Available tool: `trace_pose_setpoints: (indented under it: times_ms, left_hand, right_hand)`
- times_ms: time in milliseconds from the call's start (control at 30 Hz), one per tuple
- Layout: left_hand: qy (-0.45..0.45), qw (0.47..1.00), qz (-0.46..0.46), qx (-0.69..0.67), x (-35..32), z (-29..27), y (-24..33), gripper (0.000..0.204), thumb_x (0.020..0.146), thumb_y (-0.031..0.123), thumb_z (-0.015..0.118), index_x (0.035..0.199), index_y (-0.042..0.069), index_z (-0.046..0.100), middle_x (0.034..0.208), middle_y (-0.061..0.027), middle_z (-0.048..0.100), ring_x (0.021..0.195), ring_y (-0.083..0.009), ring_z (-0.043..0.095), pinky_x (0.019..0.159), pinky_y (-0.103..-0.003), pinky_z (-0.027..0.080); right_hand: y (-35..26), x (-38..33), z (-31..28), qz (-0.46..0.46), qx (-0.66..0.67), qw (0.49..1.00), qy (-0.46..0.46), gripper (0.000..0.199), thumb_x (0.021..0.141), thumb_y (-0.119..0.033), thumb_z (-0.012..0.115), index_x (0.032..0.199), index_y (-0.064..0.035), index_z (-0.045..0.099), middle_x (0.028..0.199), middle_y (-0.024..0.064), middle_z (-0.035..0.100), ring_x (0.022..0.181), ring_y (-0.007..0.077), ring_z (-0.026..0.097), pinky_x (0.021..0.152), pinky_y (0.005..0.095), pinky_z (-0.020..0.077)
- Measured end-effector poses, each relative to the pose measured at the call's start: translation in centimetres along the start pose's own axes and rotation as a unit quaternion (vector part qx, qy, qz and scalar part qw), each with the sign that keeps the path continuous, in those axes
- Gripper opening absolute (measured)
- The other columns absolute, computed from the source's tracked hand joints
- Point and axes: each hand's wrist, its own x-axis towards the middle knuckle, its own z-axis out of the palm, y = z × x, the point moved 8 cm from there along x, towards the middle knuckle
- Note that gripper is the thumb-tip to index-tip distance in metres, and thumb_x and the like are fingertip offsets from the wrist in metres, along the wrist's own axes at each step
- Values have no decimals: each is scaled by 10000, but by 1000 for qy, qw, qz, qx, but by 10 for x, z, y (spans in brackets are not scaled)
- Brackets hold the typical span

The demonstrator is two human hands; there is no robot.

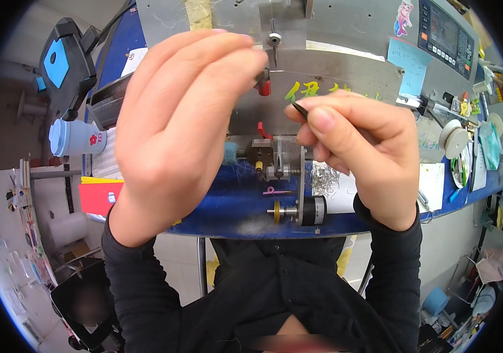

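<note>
Black thin pin (300, 110) pinched between our right hand (360, 156) fingertips, just beside the metal machine (322, 70). Our left hand (184, 123), fingers pressed together, reaches the red knob (264, 88), blocking the view. Blue bench (228, 206), paper cup (78, 137) left.

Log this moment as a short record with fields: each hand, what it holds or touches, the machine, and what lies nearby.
left hand: raised, fingertips at the metal machine plate; whether it grips anything cannot be seen
right hand: pinches a thin dark tool, tip pointing up and left
machine parts: red clips, brass wheel, black cylinder
bench: blue edge
nearby: lidded paper cup at left, control panel upper right
</note>
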Motion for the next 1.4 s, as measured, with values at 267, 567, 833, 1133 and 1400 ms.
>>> trace_pose_setpoints:
  times_ms: [267, 567, 833, 1133, 1400]
  left_hand:
    - [-18, 996, 58, -59, 14, 4, 7, 154, 767, -104, 754, 884, -36, 680, 807, -112, 682, 808, -281, 639, 715, -326, 521]
    - [-73, 997, -18, -22, -33, -12, 18, 296, 645, -78, 755, 925, -17, 682, 770, -90, 630, 822, -304, 616, 723, -397, 507]
    - [-179, 979, -28, 95, -63, 8, 26, 381, 678, 82, 795, 1030, -4, 679, 979, -115, 666, 1052, -303, 612, 1028, -486, 490]
    - [-164, 977, -111, -77, -40, 13, 25, 268, 782, -57, 702, 1043, -16, 656, 985, -138, 662, 1036, -326, 628, 906, -416, 507]
    - [-188, 974, -91, -93, -32, 29, 18, 155, 785, -78, 681, 902, 1, 619, 943, -120, 658, 993, -325, 616, 884, -399, 489]
  right_hand:
    - [9, -34, -5, 19, 54, 998, -31, 295, 927, -126, 724, 1142, 74, 716, 949, 132, 699, 812, 144, 659, 727, 243, 513]
    - [26, -77, -24, 60, 46, 997, 0, 294, 938, -98, 705, 1167, 85, 699, 1000, 141, 692, 854, 144, 662, 733, 234, 518]
    - [71, -71, 6, 183, 196, 963, -32, 276, 1026, -140, 597, 1234, 37, 639, 958, 140, 700, 744, 111, 617, 562, 218, 424]
    - [86, -50, 22, 212, 284, 934, -39, 133, 1031, -146, 592, 1011, -15, 600, 892, 156, 704, 673, 122, 615, 506, 210, 411]
    - [94, -42, 23, 244, 328, 912, -38, 112, 1011, -110, 612, 955, -15, 601, 836, 165, 697, 572, 106, 543, 447, 217, 341]
